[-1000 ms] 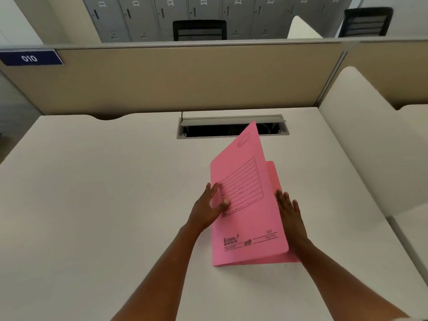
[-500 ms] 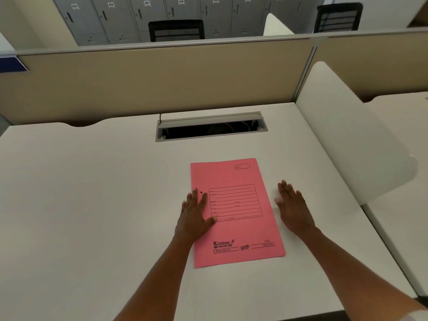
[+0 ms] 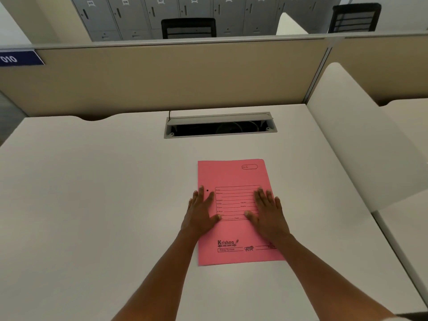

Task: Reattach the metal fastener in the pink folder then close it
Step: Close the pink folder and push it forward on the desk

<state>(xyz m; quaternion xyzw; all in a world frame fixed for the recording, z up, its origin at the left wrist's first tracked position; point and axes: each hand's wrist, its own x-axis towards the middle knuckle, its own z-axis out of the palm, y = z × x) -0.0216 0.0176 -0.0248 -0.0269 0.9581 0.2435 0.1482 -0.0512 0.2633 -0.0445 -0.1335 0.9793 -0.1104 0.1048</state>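
Head cam: flat pink card folder (image 3: 234, 177), closed, lies front-cover up on the white desk top (image 3: 92, 193), roughly centre of the desk and near the person. Printed form box w/ ruled lines sits mid-cover, small label box near the far right corner, "Krishna" logo near the bottom edge. 1 small dark hole shows near the folder's left edge, just beside the left fingertips. Metal fastener not visible w/ the cover shut.

Left hand (image 3: 202, 212) lies flat, palm down, fingers spread, straddling the folder's left edge: thumb and inner fingers on the pink cover, outer fingers on the desk. Not gripping anything. Right hand (image 3: 268, 213) also flat and spread, pressing on the cover's right half over the form box, w/ nothing clasped in it. Both forearms reach in from the bottom of the frame.

Beyond the folder, a grey metal cable tray slot (image 3: 220, 126) is set into the desk, its lid raised. Behind it stands a beige partition panel (image 3: 173, 75) w/ a blue "010" tag (image 3: 18, 57) at left. 2 black chair backs and grey lockers (image 3: 139, 12) show past the partition.
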